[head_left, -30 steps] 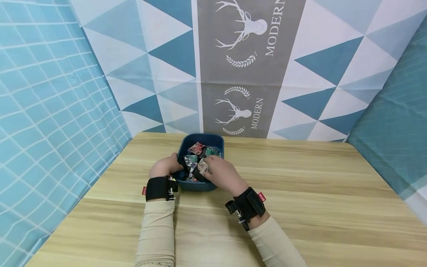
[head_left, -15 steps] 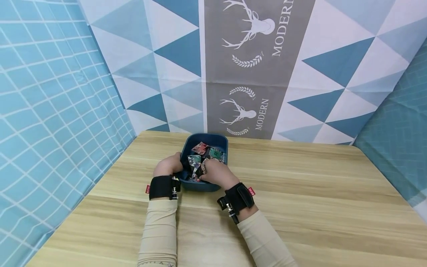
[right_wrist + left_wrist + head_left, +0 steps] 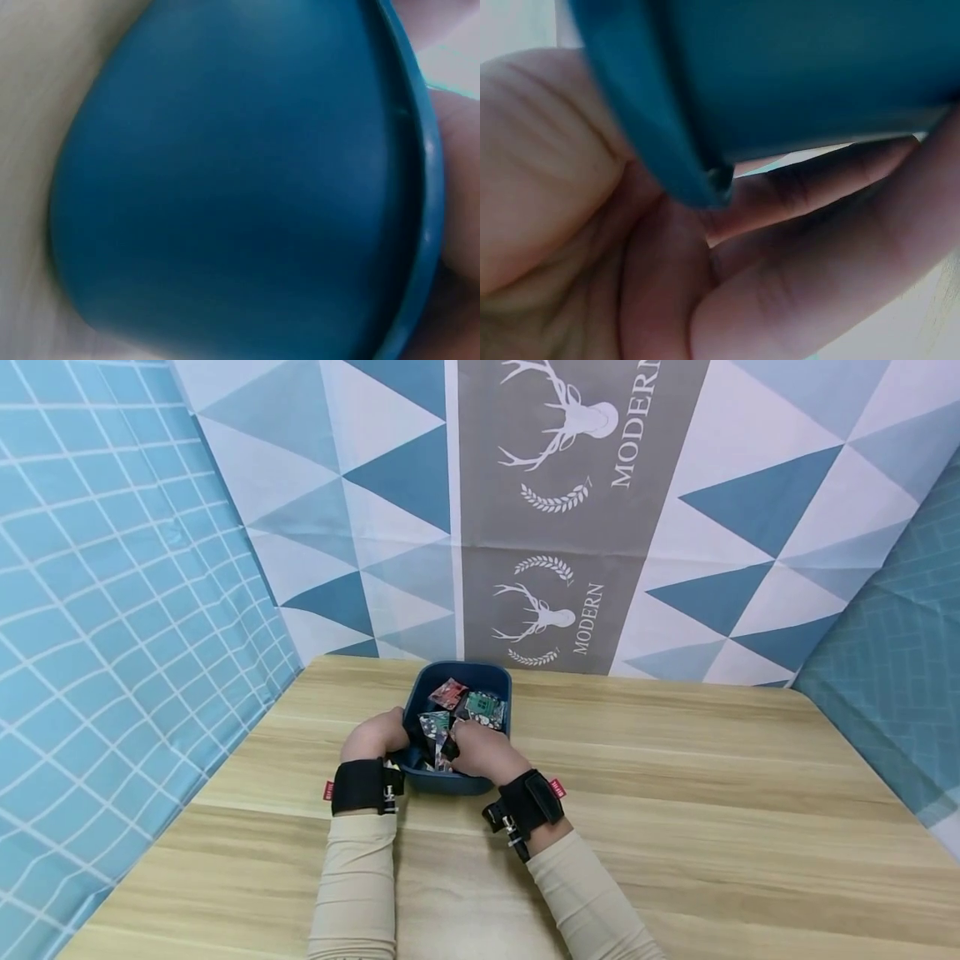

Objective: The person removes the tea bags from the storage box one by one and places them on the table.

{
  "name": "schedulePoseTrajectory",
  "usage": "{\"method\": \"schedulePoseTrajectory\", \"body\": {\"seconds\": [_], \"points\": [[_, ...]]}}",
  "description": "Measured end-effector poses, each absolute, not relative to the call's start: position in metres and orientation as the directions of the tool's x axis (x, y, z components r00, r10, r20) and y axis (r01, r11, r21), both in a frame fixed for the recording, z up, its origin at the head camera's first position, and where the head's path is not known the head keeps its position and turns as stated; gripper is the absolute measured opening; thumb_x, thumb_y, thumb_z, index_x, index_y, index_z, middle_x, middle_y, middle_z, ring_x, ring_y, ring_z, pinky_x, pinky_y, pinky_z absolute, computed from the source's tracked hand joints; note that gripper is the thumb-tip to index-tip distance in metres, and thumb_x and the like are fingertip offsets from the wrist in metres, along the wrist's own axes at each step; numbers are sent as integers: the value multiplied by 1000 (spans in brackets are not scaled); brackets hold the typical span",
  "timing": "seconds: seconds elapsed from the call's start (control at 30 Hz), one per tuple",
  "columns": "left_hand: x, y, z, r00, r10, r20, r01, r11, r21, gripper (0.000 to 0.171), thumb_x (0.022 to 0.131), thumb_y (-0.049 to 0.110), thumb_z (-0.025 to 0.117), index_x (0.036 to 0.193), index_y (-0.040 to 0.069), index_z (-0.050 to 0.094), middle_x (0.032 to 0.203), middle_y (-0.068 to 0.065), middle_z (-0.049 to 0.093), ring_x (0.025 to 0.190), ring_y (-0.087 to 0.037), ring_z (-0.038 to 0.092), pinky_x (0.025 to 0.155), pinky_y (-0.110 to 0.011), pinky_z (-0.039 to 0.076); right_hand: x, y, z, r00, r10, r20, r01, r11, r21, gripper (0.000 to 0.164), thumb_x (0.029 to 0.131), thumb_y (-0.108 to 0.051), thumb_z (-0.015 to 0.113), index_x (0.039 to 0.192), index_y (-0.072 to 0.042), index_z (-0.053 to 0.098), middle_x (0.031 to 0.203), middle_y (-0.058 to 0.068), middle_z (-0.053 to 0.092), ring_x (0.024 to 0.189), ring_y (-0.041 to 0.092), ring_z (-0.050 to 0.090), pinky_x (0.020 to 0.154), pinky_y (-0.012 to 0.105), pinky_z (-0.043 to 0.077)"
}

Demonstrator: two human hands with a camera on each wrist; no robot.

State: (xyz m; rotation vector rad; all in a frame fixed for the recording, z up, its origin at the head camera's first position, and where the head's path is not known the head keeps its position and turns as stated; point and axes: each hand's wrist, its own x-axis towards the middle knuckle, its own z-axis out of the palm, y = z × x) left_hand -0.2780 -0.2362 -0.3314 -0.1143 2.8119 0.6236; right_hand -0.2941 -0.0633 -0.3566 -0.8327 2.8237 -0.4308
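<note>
Patterned pieces (image 3: 435,724) in blue bin (image 3: 450,784)

Dark blue bin (image 3: 450,784), red packet (image 3: 447,693), 2 beige sleeves (image 3: 352,885), pale wood-grained table (image 3: 712,793).

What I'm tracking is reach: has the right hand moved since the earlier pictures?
Yes: in the head view, the right hand has shifted left against the wall's grey stripe.

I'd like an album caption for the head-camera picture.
Left hand gripping a blue bin, right hand among small colorful items inside.
</note>
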Motion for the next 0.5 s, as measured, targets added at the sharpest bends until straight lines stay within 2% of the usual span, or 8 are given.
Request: {"method": "schedulePoseTrajectory", "body": {"seconds": [0.17,0.3,0.47,0.5], "points": [[-280,-235,-330,-965,-15,-263,-130,895,428,35,91,9,45,125,-1,47,116,-19,53,91,-28,52,75,-36,40,-295,-60,-354,-828,-553,-91,-505,807,-306,28,92,-22,54,115,-7,56,107,7,57,78,16,48,67,30,37],[-281,-235,-328,-963,-16,-268,-136,890,435,33,90,8,47,122,-1,48,111,-18,54,86,-27,52,71,-33,40,-296,-60,-349,-832,-548,-87,-491,801,-342,29,94,-14,48,120,-4,55,112,12,59,81,18,50,68,31,36],[-280,-236,-329,-962,-17,-274,-141,887,439,28,90,7,47,117,-1,50,106,-17,55,83,-26,53,69,-32,40,-294,-59,-348,-837,-544,-59,-487,791,-370,40,96,-8,41,135,-5,46,129,12,56,102,21,57,78,32,42],[-280,-236,-330,-961,-23,-277,-148,885,441,28,90,8,47,117,0,51,105,-16,56,83,-26,53,68,-31,39,-294,-59,-348,-835,-548,-55,-490,785,-379,39,96,-7,41,135,-5,46,128,12,56,103,22,57,78,32,42]]}}
